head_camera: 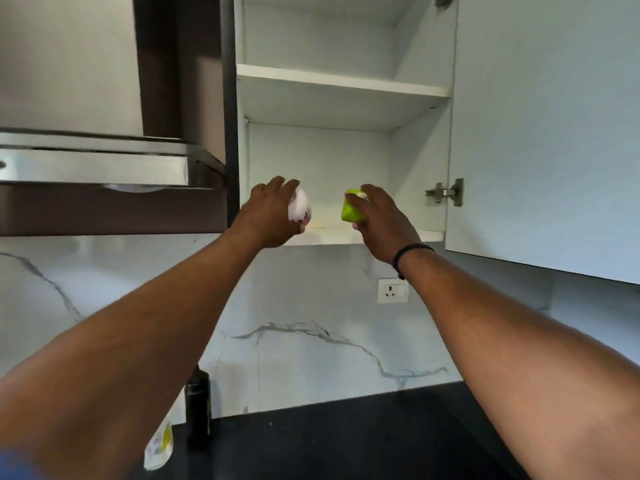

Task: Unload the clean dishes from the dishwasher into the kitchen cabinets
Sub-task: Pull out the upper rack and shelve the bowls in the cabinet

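Note:
Both my arms reach up to an open white wall cabinet (346, 81). My left hand (270, 216) grips a white cup (302, 206) with a pink print, held at the front of the bottom shelf (332, 235). My right hand (381, 220) grips a lime-green cup (351, 207), tilted, just above the same shelf. The two cups are about a hand's width apart. The upper shelf holds nothing that I can see. The dishwasher is out of view.
The cabinet door (547, 133) stands open to the right with its hinge (446, 192) showing. A steel range hood (93, 164) juts out on the left. Below lie a black countertop (329, 445), a dark bottle (199, 407), a white-yellow bottle (159, 445) and a wall socket (393, 290).

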